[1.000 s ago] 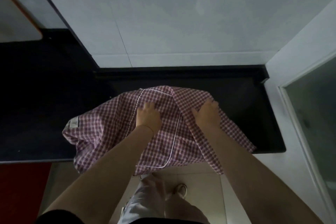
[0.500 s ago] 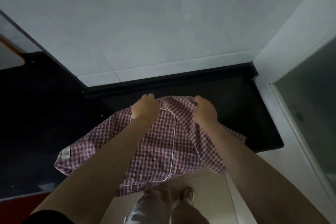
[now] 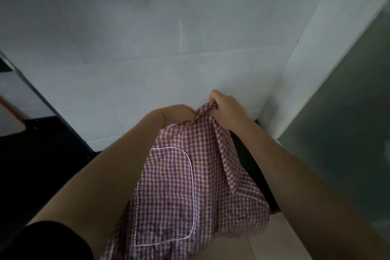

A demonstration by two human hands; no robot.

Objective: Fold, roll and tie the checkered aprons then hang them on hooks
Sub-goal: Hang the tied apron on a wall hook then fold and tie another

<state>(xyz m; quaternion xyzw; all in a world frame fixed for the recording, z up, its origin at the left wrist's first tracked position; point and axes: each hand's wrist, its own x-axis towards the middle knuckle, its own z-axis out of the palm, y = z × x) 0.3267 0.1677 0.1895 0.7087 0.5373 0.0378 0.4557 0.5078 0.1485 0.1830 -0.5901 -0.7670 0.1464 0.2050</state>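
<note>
Below the right hand (image 3: 226, 110) the checkered apron (image 3: 190, 186) hangs limp, clear of the dark surface (image 3: 31, 164); that hand clenches its bunched top edge; the left hand (image 3: 177, 112) is mostly hidden behind the cloth, its grip unclear; light, soft, floppy fabric, probably best held by corners or hem.

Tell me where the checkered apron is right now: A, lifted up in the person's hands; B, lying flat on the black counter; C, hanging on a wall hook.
A: the right hand bunches the apron at its top, and the cloth hangs down in front of the counter.
</note>
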